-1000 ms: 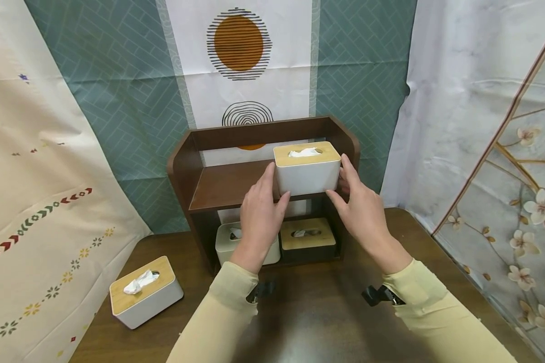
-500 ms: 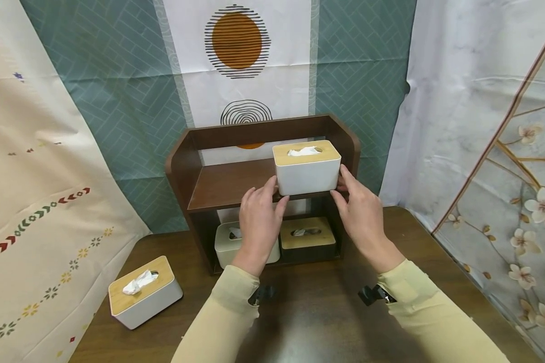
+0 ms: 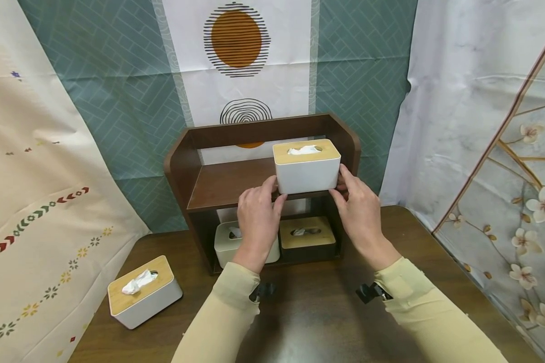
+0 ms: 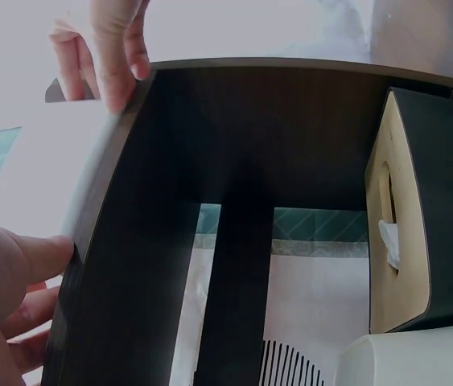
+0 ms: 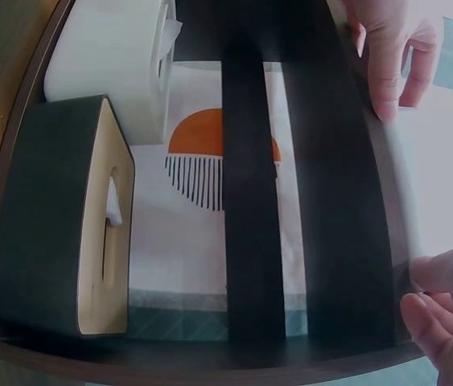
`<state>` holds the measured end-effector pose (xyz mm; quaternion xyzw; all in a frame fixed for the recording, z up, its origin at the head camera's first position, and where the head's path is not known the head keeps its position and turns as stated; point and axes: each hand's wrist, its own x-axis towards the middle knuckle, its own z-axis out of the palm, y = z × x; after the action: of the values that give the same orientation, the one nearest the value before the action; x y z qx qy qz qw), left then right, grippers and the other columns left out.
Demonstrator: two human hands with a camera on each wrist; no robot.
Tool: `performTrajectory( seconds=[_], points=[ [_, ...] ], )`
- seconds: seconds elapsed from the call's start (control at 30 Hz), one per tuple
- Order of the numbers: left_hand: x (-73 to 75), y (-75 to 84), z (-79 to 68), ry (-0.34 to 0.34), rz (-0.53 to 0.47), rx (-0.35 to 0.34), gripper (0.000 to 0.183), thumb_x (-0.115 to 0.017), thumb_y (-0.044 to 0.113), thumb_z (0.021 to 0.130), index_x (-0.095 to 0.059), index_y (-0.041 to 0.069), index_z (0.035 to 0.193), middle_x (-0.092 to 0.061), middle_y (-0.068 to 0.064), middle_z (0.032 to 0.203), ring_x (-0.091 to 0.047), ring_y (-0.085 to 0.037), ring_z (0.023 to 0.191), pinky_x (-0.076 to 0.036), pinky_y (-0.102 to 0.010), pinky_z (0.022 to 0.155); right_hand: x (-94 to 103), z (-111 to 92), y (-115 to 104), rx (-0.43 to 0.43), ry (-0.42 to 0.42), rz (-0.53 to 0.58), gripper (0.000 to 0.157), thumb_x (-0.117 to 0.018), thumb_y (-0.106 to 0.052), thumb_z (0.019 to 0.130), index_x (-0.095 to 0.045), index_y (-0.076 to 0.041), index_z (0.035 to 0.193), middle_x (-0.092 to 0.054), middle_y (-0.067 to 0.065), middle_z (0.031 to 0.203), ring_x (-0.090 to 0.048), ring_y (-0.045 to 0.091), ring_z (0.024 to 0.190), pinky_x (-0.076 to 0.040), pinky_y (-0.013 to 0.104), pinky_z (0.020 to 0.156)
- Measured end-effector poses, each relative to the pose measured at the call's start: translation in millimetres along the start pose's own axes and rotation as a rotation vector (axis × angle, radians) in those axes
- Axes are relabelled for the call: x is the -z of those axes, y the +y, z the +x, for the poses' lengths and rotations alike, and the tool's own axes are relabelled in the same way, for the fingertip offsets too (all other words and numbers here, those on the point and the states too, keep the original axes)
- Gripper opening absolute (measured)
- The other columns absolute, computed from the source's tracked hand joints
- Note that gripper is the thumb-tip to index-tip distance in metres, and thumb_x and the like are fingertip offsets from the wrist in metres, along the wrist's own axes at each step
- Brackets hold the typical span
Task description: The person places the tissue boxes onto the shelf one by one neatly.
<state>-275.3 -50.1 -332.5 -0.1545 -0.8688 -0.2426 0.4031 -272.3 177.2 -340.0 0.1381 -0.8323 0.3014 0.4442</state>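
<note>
A white tissue box (image 3: 308, 175) with a light wood lid and a tissue poking out stands on the right of the upper shelf (image 3: 229, 184), its front near the shelf's front edge. My left hand (image 3: 258, 217) is at its lower left corner, thumb (image 3: 279, 202) close to the front bottom edge. At the opposite corner, my right hand (image 3: 360, 214) has its fingers along the side and its thumb (image 3: 337, 199) at the front. In the left wrist view, the left thumb (image 4: 45, 256) presses where box and shelf edge meet. Neither hand wraps round the box.
Below, an off-white tissue box (image 3: 227, 247) and a dark one with a wood lid (image 3: 308, 239) sit side by side in the rack (image 3: 181, 166). Another white, wood-lidded tissue box (image 3: 143, 292) rests on the table (image 3: 313, 312) at left. Patterned cloths (image 3: 363, 80) hang around.
Both hands have slid slightly down the box, and the left fingers no longer lie flat along its side. The box itself stays in nearly the same place on the shelf.
</note>
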Motion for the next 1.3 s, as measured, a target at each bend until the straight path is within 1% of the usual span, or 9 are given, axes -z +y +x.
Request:
performTrajectory(
  seconds=[0.53, 0.67, 0.87, 0.97, 1.07, 1.1, 1.17, 1.23, 1.3],
  points=[
    [1.0, 1.9, 1.4, -0.011, 0.014, 0.011, 0.046, -0.089, 0.022, 0.098, -0.072, 0.007, 0.138, -0.083, -0.006, 0.118, -0.078, -0.027, 0.107, -0.048, -0.053, 0.115, -0.8, 0.5, -1.5, -0.012, -0.008, 0.003, 0.069, -0.089, 0.001, 0.092, -0.060, 0.004, 0.154, -0.077, 0.022, 0.115, -0.074, 0.037, 0.094, -0.061, 0.054, 0.082],
    [2.5, 2.3, 1.5, -0.018, 0.009, 0.012, 0.047, -0.088, 0.022, 0.098, -0.072, 0.006, 0.139, -0.082, -0.008, 0.119, -0.077, -0.028, 0.109, -0.047, -0.052, 0.117, 1.8, -1.6, -3.3, -0.032, -0.026, 0.015, 0.070, -0.088, 0.001, 0.094, -0.058, 0.003, 0.156, -0.076, 0.023, 0.122, -0.075, 0.038, 0.097, -0.062, 0.055, 0.085],
    [9.3, 3.4, -3.6, -0.022, -0.008, 0.004, 0.055, -0.088, 0.023, 0.099, -0.068, 0.003, 0.146, -0.078, -0.014, 0.130, -0.073, -0.033, 0.121, -0.046, -0.051, 0.119, 9.4, -10.2, -12.6, -0.064, -0.073, 0.050, 0.077, -0.087, 0.001, 0.095, -0.050, 0.002, 0.163, -0.068, 0.026, 0.138, -0.077, 0.040, 0.103, -0.062, 0.058, 0.090],
    [12.9, 3.4, -8.9, -0.008, -0.010, -0.011, 0.057, -0.088, 0.023, 0.099, -0.067, 0.003, 0.147, -0.076, -0.015, 0.135, -0.070, -0.035, 0.126, -0.046, -0.051, 0.119, 12.9, -15.7, -18.7, -0.052, -0.074, 0.060, 0.080, -0.087, 0.000, 0.094, -0.048, 0.003, 0.164, -0.063, 0.026, 0.147, -0.078, 0.040, 0.105, -0.063, 0.057, 0.090],
    [17.3, 4.0, -15.3, 0.002, -0.011, -0.018, 0.057, -0.088, 0.023, 0.099, -0.067, 0.003, 0.148, -0.073, -0.014, 0.140, -0.067, -0.035, 0.131, -0.045, -0.052, 0.119, 15.4, -21.6, -24.8, -0.031, -0.069, 0.047, 0.082, -0.089, -0.004, 0.094, -0.048, 0.002, 0.164, -0.059, 0.025, 0.154, -0.077, 0.040, 0.107, -0.062, 0.058, 0.091],
    [19.0, 4.5, -17.4, 0.002, -0.009, -0.018, 0.058, -0.088, 0.023, 0.099, -0.066, 0.004, 0.149, -0.072, -0.014, 0.142, -0.066, -0.035, 0.133, -0.045, -0.052, 0.120, 16.0, -23.6, -27.0, -0.020, -0.068, 0.039, 0.082, -0.090, -0.005, 0.093, -0.048, 0.002, 0.164, -0.058, 0.024, 0.156, -0.076, 0.040, 0.109, -0.062, 0.058, 0.091],
    [22.5, 5.3, -21.7, -0.004, -0.006, -0.016, 0.059, -0.088, 0.024, 0.099, -0.066, 0.004, 0.150, -0.070, -0.014, 0.146, -0.063, -0.036, 0.137, -0.044, -0.053, 0.120, 16.4, -27.7, -31.0, 0.008, -0.062, 0.016, 0.083, -0.092, -0.008, 0.092, -0.049, 0.002, 0.163, -0.057, 0.024, 0.158, -0.072, 0.042, 0.119, -0.059, 0.060, 0.098],
    [25.9, 5.8, -25.9, -0.015, 0.003, -0.015, 0.060, -0.087, 0.025, 0.099, -0.065, 0.005, 0.151, -0.068, -0.015, 0.150, -0.062, -0.036, 0.140, -0.043, -0.055, 0.121, 16.6, -31.5, -35.8, 0.040, -0.061, -0.006, 0.085, -0.093, -0.011, 0.091, -0.049, 0.003, 0.163, -0.055, 0.023, 0.161, -0.065, 0.044, 0.131, -0.056, 0.062, 0.104],
    [29.7, 5.7, -30.6, -0.027, 0.013, -0.013, 0.061, -0.086, 0.026, 0.100, -0.064, 0.005, 0.152, -0.066, -0.015, 0.153, -0.060, -0.036, 0.143, -0.042, -0.056, 0.122, 16.6, -35.2, -41.0, 0.068, -0.063, -0.023, 0.086, -0.094, -0.013, 0.091, -0.049, 0.003, 0.163, -0.055, 0.023, 0.161, -0.058, 0.045, 0.141, -0.054, 0.063, 0.106]
  ],
)
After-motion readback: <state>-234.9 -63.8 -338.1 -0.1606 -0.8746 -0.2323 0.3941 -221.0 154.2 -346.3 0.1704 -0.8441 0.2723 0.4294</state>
